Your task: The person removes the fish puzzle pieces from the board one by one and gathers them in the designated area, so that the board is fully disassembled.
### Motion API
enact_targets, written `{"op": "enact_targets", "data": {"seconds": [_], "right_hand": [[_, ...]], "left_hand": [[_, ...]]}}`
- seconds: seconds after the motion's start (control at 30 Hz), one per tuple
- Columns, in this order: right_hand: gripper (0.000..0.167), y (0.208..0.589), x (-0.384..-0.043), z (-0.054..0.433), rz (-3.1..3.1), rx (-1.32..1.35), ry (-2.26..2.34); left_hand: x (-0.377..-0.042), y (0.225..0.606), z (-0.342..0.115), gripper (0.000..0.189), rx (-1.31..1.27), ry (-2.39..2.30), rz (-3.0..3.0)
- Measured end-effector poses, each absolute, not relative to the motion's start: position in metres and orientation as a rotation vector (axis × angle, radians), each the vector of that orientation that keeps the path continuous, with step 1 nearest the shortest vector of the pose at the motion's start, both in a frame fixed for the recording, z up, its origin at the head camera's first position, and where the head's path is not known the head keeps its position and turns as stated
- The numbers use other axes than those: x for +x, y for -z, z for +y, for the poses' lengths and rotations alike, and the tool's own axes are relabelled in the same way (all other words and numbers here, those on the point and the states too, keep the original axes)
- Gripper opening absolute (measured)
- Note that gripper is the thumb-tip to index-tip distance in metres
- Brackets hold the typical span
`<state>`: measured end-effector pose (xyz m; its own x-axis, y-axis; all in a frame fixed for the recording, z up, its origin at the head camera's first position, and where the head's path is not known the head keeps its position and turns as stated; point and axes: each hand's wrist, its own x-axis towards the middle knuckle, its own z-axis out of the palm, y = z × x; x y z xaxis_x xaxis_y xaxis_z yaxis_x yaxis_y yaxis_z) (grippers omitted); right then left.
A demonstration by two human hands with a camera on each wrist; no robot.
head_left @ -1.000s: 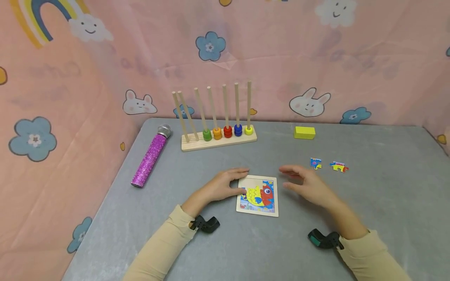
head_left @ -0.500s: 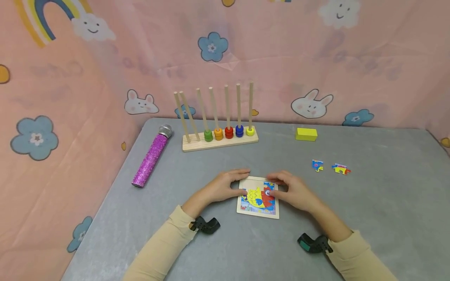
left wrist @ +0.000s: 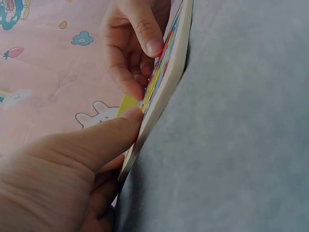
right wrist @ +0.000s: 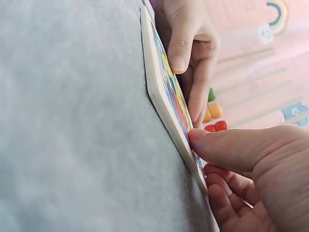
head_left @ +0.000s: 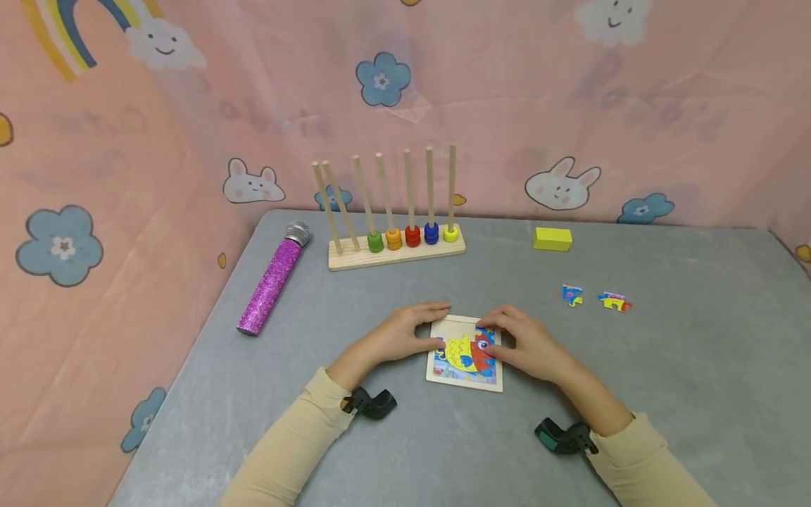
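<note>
A square wooden jigsaw puzzle (head_left: 465, 384) with a yellow and red fish picture lies on the grey table, bare wood showing in its upper left part. My left hand (head_left: 399, 334) holds its left edge, thumb on the near face and fingers by the far corner. On the other side my right hand (head_left: 532, 345) has its thumb on the red fish head by the eye, its fingers curled at the top right rim. In the right wrist view that thumb (right wrist: 212, 142) presses the picture. Two loose puzzle pieces, one mostly blue (head_left: 572, 296) and one yellow and red (head_left: 614, 302), lie farther right.
Behind the puzzle stands a wooden peg rack (head_left: 399, 259) with coloured rings on several pegs. A purple glitter microphone (head_left: 269, 289) lies at the left, and a yellow block (head_left: 552, 239) sits at the back right. Pink patterned cloth (head_left: 469, 105) rises behind the table.
My right hand has moved left from beside the puzzle onto its right side, thumb now on the fish head. The left hand stays at the left edge.
</note>
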<state>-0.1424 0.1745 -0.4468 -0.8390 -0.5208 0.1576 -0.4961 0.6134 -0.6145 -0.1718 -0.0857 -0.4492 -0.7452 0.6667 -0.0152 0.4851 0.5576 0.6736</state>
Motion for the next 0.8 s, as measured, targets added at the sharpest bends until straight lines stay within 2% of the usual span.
{"op": "enact_targets", "data": {"seconds": [0.8], "right_hand": [[0.031, 0.4380, -0.1443, 0.1702, 2.738, -0.798, 0.996]], "left_hand": [[-0.1721, 0.4491, -0.0851, 0.060, 0.941, -0.963, 2.520]]}}
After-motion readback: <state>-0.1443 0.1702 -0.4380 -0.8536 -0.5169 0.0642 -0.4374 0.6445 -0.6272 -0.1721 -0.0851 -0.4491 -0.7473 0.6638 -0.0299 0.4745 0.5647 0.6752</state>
